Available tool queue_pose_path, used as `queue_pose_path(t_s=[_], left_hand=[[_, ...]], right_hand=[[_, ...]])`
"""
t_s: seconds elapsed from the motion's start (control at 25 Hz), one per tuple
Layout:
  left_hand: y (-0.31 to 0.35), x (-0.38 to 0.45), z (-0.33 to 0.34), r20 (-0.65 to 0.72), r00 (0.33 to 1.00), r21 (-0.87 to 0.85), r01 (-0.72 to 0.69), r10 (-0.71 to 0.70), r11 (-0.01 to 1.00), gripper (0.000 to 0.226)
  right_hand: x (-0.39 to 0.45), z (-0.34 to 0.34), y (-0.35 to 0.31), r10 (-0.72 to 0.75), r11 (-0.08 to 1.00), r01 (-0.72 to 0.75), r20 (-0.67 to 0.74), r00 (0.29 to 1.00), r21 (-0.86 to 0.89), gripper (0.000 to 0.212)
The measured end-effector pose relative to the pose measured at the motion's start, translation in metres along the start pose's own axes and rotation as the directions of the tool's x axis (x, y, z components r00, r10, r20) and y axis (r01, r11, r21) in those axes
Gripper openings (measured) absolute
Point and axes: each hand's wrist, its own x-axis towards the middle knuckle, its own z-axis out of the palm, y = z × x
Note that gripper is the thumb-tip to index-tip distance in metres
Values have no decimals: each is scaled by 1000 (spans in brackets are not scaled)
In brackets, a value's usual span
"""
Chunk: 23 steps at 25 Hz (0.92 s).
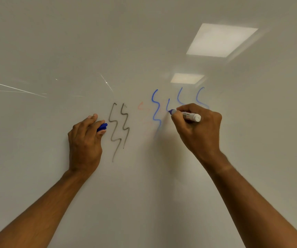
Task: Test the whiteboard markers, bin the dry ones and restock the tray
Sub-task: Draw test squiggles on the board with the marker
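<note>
Blue marker (185,115) gripped in our right hand (200,129) tests against the whiteboard (54,42) while our left hand (85,140) holds its cap (102,127) ready for recapping.

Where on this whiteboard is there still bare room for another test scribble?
Bare board lies left of the left hand holding the blue cap, and below both hands. It is crowded between the grey zigzag lines and the blue squiggles, where the right hand writes with the blue-tipped white marker.
</note>
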Motion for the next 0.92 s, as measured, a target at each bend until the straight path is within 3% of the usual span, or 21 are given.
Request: queue_pose_path(t_s=[0.36,0.56,0.92], left_hand=[[2,-1,-4,26,1000,14,0,0,1000,37],[3,-2,-3,28,999,11,17,-17,1000,36],[4,0,-5,48,999,14,16,-17,1000,37]], right_hand=[[-61,-32,-1,102,993,-108,140,985,39,10],[-10,-53,17,113,993,-111,-99,989,29,9],[9,-47,34,16,997,-16,-5,1000,-78,11]])
